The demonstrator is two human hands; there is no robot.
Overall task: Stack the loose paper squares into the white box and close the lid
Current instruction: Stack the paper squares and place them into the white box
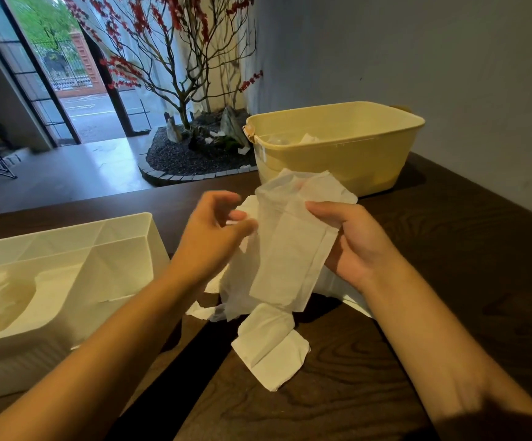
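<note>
A white tissue box (124,237) stands open-side-up at the left of the dark wooden table, with some white paper lying inside it. Above the table's middle, my right hand (350,240) grips a folded white paper square (290,249) by its right edge. My left hand (217,237) is blurred, fingers curled, with thumb and fingertips at the paper's left edge. Beneath the held sheet lies a loose pile of paper squares (236,281), and one folded square (271,351) rests flat nearer to me.
A yellow plastic tub (338,151) with paper inside stands at the back of the table (449,281) against the grey wall. Beyond the table's far edge are a bare-branched tree with red leaves in a gravel bed (188,157) and glass doors.
</note>
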